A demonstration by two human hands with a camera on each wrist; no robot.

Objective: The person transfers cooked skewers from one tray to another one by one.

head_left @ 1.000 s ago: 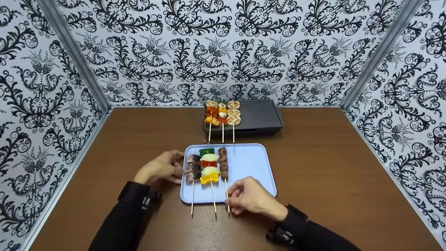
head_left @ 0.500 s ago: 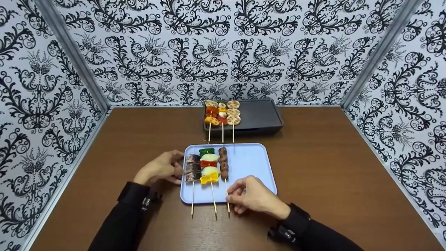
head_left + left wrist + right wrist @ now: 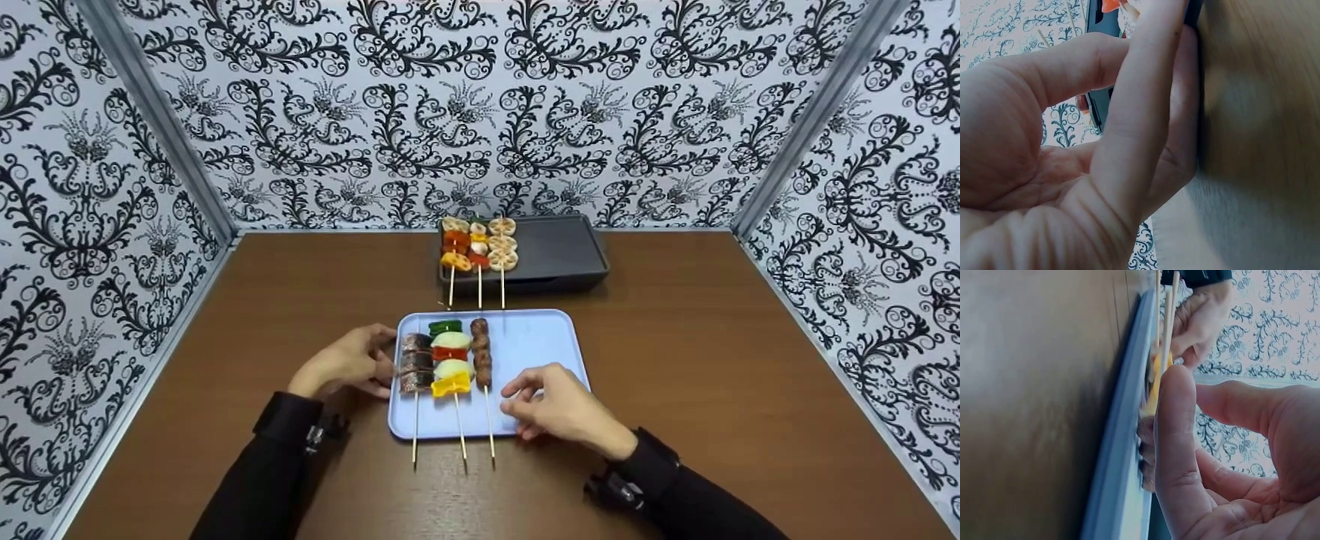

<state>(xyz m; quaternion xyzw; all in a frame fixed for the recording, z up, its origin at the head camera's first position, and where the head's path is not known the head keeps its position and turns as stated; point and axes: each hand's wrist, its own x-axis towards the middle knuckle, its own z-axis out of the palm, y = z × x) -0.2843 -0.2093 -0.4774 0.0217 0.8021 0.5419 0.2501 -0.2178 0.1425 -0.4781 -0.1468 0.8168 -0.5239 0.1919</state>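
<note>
A light blue tray (image 3: 536,341) holds three skewers side by side. The fish-chunk skewer (image 3: 416,364) lies at the left, the vegetable skewer (image 3: 451,360) in the middle and the meatball skewer (image 3: 481,352) to their right. Their sticks reach past the tray's near rim. My left hand (image 3: 349,364) grips the tray's left edge with thumb and fingers bent at the rim; its fingertips are partly hidden. My right hand (image 3: 559,409) is over the tray's near right part, just right of the meatball skewer's stick. It holds nothing, thumb and index finger slightly apart.
Behind the tray stands a dark grill plate (image 3: 559,247). Three more skewers (image 3: 480,246) lie on its left half, with lotus slices and colourful vegetables, their sticks pointing toward me. Patterned walls (image 3: 480,112) enclose the brown table (image 3: 675,337) at the back and sides.
My right hand has let go of the meatball skewer's stick and moved a little right and away from me. That skewer stays on the tray. The left hand keeps its place.
</note>
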